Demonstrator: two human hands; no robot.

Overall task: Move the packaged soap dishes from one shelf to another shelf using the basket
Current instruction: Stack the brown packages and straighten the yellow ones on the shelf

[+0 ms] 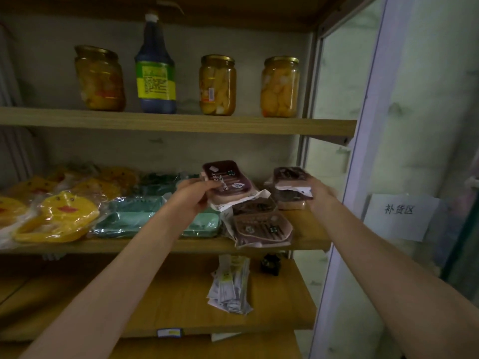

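Brown packaged soap dishes lie at the right end of the middle shelf. My left hand grips one brown pack and holds it tilted above the pile. My right hand grips the top pack of a small stack near the shelf's right end. Two more brown packs lie flat below my left hand, at the shelf's front edge. Green packaged dishes and yellow duck-shaped ones fill the shelf to the left. No basket is in view.
The upper shelf carries three jars of fruit and a dark bottle. On the lower shelf lies a bundle of small packets. A glass door frame with a paper sign stands to the right.
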